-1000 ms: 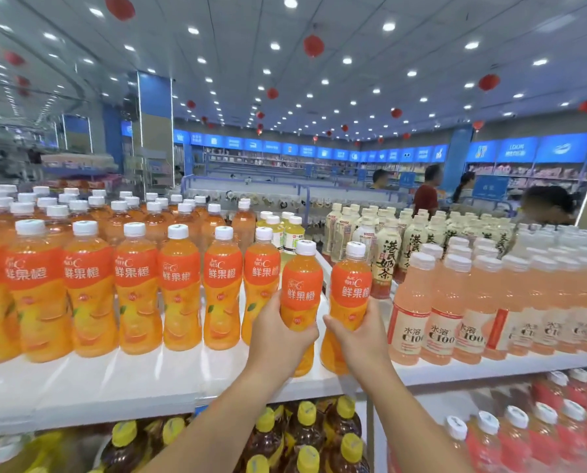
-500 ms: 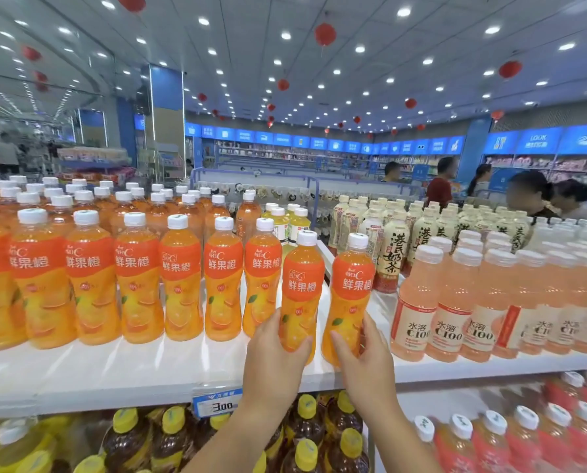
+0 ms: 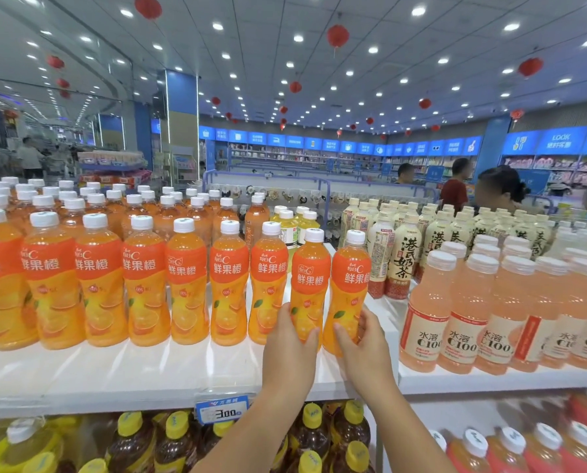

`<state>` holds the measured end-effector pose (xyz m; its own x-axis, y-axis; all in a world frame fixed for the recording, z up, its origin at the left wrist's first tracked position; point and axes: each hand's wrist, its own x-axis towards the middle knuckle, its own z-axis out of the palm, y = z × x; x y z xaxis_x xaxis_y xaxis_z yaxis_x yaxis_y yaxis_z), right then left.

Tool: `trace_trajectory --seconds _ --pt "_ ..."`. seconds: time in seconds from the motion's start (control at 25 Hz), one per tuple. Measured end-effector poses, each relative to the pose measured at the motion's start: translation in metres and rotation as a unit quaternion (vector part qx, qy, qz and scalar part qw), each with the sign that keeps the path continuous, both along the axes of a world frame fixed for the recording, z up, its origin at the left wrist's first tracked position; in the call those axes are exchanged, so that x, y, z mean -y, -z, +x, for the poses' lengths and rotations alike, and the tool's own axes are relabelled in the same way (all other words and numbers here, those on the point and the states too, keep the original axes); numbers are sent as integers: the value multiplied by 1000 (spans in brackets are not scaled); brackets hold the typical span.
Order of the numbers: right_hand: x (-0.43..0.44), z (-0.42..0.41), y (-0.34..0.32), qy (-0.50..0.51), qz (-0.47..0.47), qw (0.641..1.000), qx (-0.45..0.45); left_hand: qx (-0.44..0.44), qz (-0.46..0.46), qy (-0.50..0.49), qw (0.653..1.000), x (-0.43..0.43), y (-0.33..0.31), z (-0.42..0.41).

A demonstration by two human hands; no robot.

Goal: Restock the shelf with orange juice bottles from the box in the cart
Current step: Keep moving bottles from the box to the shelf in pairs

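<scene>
Two orange juice bottles with white caps stand at the right end of the front row on the white shelf (image 3: 121, 373). My left hand (image 3: 290, 343) grips the lower part of the left orange juice bottle (image 3: 310, 274). My right hand (image 3: 362, 348) grips the lower part of the right orange juice bottle (image 3: 350, 278). Both bottles are upright and in line with the row of orange juice bottles (image 3: 141, 278) that stretches to the left. The box and the cart are out of view.
Pale pink C100 bottles (image 3: 469, 319) stand just right of my right hand. Milk tea bottles (image 3: 401, 254) are behind them. A price tag (image 3: 222, 407) hangs on the shelf edge, with yellow-capped dark drinks (image 3: 176, 442) below. People stand beyond the shelf at the right.
Both bottles have gone down and forward onto the shelf, level with the front row. My hands have slid lower on the bottles. The camera has tilted up a little.
</scene>
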<state>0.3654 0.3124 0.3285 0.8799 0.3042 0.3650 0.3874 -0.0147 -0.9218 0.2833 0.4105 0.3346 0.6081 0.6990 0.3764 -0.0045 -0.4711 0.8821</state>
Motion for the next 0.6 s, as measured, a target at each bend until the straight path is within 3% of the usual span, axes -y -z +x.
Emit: trace_trajectory --seconds 0.6 --pt "-13 23 -3 7 -19 1000 -2 -22 41 -29 998 -6 -3 27"
